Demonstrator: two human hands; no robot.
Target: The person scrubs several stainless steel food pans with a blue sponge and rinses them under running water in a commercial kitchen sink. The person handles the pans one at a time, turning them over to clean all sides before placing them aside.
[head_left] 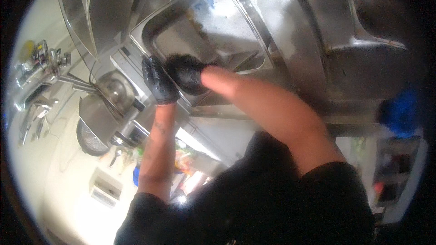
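A deep rectangular stainless steel pan (227, 27) is tilted in front of me, its inside showing brownish residue and bright reflections. My left hand (158, 81), in a wet black glove, grips the pan's near-left rim. Inside the pan, close to that same rim, is my right hand (186, 73), also in a black glove. Its fingers are lost in a dark patch, so I cannot tell whether it holds anything.
Steel sink surfaces (361, 78) surround the pan on the right. To the left, a round steel bowl (117, 90), a squarish steel container (98, 117) and a mesh strainer (92, 139) are crowded together. Beyond them are a faucet (32, 92) and several utensils (37, 119). Something blue (403, 115) is at far right.
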